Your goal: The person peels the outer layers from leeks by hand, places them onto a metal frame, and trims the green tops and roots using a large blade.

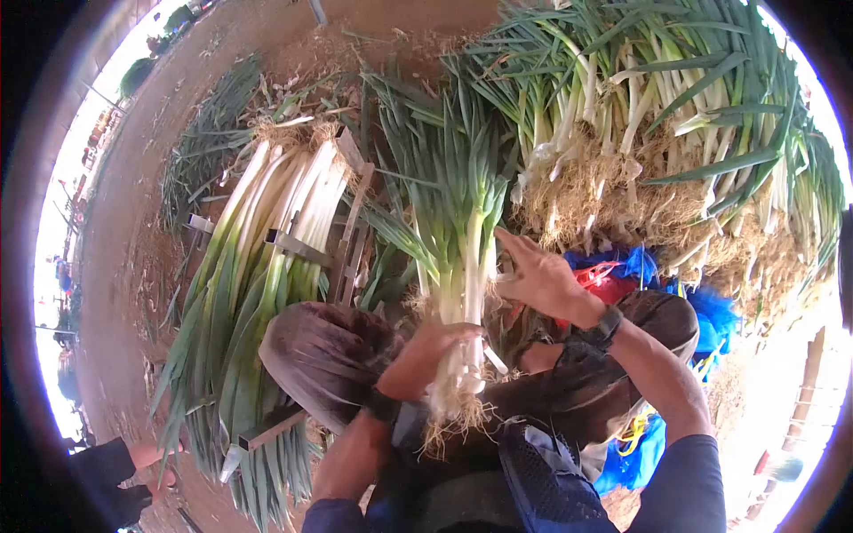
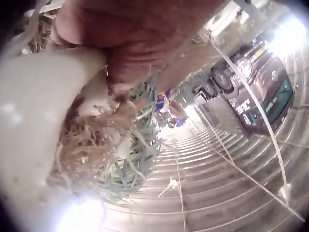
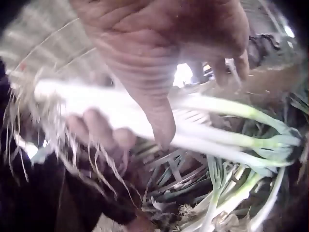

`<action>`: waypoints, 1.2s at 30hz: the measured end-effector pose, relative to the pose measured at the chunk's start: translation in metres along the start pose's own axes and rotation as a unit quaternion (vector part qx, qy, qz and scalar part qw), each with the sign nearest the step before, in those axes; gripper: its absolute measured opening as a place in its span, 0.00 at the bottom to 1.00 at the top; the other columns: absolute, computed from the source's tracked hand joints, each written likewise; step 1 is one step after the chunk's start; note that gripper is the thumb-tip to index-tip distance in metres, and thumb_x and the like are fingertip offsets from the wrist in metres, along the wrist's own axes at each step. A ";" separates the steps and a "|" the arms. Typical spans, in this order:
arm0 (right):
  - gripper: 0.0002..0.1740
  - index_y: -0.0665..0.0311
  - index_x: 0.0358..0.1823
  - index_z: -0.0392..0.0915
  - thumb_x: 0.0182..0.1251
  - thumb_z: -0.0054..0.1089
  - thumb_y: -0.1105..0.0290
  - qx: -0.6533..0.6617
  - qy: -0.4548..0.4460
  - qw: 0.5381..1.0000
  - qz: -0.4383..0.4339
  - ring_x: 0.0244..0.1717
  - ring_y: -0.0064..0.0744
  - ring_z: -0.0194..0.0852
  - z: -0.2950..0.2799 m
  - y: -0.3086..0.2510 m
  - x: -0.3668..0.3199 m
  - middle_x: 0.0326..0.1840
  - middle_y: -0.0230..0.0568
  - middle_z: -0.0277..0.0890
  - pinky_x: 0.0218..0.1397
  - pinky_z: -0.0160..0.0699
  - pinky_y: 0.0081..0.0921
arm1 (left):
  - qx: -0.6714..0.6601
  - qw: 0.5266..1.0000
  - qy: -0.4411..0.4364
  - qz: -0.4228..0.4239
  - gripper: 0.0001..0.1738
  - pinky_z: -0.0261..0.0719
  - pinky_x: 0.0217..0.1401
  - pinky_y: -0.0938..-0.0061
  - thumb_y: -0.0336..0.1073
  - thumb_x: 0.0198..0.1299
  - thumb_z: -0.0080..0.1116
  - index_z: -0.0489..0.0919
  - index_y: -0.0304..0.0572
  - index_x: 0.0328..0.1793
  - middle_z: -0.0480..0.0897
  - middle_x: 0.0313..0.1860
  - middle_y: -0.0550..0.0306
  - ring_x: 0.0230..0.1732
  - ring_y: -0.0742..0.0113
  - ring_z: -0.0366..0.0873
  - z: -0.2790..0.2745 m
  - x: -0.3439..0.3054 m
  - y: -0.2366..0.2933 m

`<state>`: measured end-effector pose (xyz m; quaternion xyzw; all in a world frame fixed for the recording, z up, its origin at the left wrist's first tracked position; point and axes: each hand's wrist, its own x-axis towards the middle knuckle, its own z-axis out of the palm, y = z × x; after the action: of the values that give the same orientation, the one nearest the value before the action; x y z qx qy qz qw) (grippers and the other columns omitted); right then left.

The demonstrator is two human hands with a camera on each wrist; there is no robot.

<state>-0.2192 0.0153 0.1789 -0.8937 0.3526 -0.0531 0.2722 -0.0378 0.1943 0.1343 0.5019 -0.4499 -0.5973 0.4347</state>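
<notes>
"Green-leaved, white-stemmed leek bunch (image 1: 460, 289): where is it, and what lies left of it?"

"Held over the person's dark-trousered legs (image 1: 324, 351), roots toward the body, leaves pointing away. To the left, a grey metal frame (image 1: 304, 249) serves as a cradle; its contents are a thick bundle of long white-and-green leeks (image 1: 235, 235), root ends by the frame's far edge, leaves spilling past its near corner."

"State of the hands?"

"Left hand (image 1: 428, 353): curled around the white stems, just above the pale stringy roots (image 1: 456, 413). Right hand (image 1: 546, 284): spread, fingers extended beside the stems, gripping nothing; whether its thumb touches them cannot be told."

"Handling?"

"Judged moderate in weight, firm in the stems, limp in the leaves, possibly slick on the smooth white skin. Leaves would crease easily. Recommended hold: around the stems, second hand supporting where the leaves begin."

"Remaining items, to the right?"

"One large heap of green-topped, tan-rooted leeks (image 1: 640, 98) on the ground. Nearer the person, crumpled blue plastic material (image 1: 638, 457) with yellow strands; whether it is a sack, and what it contains, cannot be determined."
</notes>
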 end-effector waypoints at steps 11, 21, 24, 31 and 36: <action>0.43 0.59 0.73 0.65 0.51 0.66 0.67 -0.006 0.085 0.896 -0.437 0.62 0.44 0.77 0.019 -0.078 0.019 0.63 0.46 0.76 0.72 0.71 0.48 | -0.072 0.980 -0.064 -0.172 0.30 0.82 0.54 0.66 0.45 0.66 0.61 0.72 0.32 0.67 0.80 0.58 0.43 0.53 0.59 0.81 -0.031 -0.048 0.148; 0.30 0.66 0.66 0.72 0.64 0.71 0.66 0.200 0.194 0.931 -0.234 0.60 0.38 0.79 -0.115 -0.058 0.058 0.60 0.45 0.79 0.69 0.77 0.41 | -0.211 0.918 0.193 0.274 0.36 0.77 0.68 0.47 0.44 0.64 0.66 0.69 0.32 0.73 0.71 0.71 0.39 0.72 0.43 0.70 -0.063 -0.033 0.247; 0.18 0.67 0.59 0.79 0.67 0.65 0.75 0.411 0.256 0.859 -0.166 0.54 0.29 0.83 -0.164 -0.060 0.051 0.55 0.40 0.85 0.59 0.83 0.30 | -0.071 0.887 0.313 0.333 0.40 0.75 0.71 0.45 0.46 0.67 0.62 0.62 0.30 0.77 0.65 0.75 0.33 0.71 0.43 0.71 -0.069 -0.027 0.250; 0.25 0.70 0.57 0.78 0.64 0.68 0.61 0.484 0.213 0.798 -0.288 0.53 0.37 0.85 -0.239 -0.080 0.008 0.53 0.49 0.85 0.58 0.84 0.34 | 0.157 0.952 0.261 0.040 0.27 0.87 0.30 0.73 0.40 0.69 0.63 0.71 0.36 0.69 0.85 0.54 0.39 0.32 0.64 0.87 0.023 0.049 0.210; 0.25 0.72 0.58 0.77 0.63 0.66 0.64 0.493 0.250 0.798 -0.241 0.56 0.41 0.84 -0.245 -0.088 -0.013 0.55 0.53 0.84 0.60 0.84 0.35 | 0.236 0.905 0.232 0.268 0.12 0.84 0.32 0.68 0.31 0.66 0.63 0.76 0.34 0.51 0.85 0.37 0.44 0.31 0.62 0.87 0.048 0.074 0.180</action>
<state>-0.2463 -0.0329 0.4341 -0.6502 0.1079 -0.5056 0.5567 -0.0819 0.0877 0.2983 0.5749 -0.5814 -0.2016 0.5392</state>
